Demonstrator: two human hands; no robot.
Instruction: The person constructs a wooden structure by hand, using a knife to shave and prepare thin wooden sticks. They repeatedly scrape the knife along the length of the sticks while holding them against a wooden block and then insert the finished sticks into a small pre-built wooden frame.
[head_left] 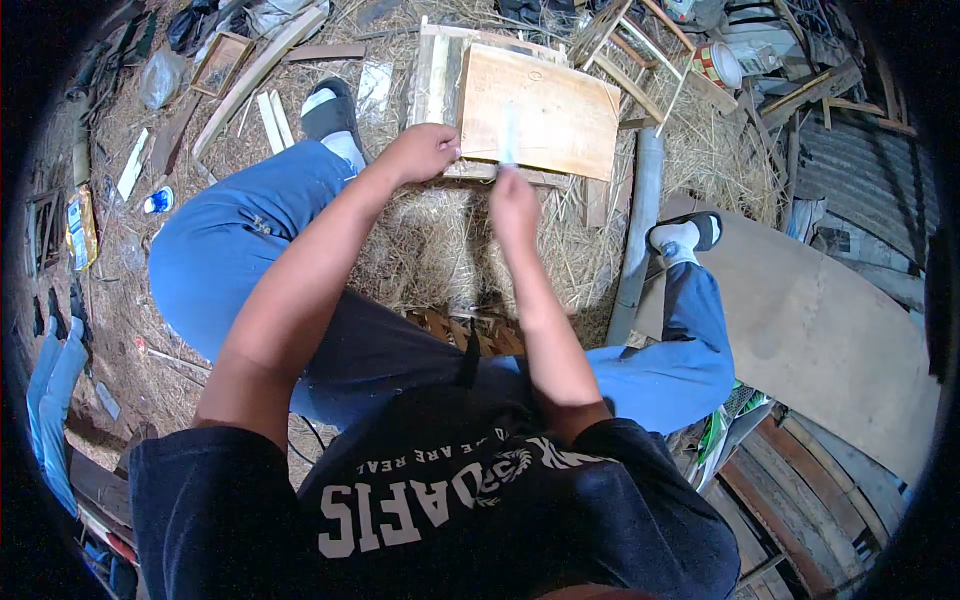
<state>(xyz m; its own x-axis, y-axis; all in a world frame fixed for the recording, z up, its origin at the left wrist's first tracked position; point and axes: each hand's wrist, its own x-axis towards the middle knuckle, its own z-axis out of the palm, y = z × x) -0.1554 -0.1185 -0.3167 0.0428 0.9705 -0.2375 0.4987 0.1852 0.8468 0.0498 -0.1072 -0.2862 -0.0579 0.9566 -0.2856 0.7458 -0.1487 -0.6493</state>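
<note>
A pale wooden board (575, 110) lies tilted across a rough block of wood (430, 75) on the ground ahead of me. My left hand (420, 153) is closed at the board's near left corner, its fingertips against the edge. Just below the board's near edge, my right hand (513, 205) is wrapped round the lower end of a narrow whitish strip-shaped tool (510, 132). The tool points away from me over the board's face. Motion and glare blur it, so its exact kind cannot be made out.
Straw covers the ground (410, 250) between my legs. A grey post (638, 230) lies right of the board, with a large flat sheet (800, 320) beyond. A wooden frame (630, 60) and a tub (718, 65) stand far right. Loose planks (255, 80) lie far left.
</note>
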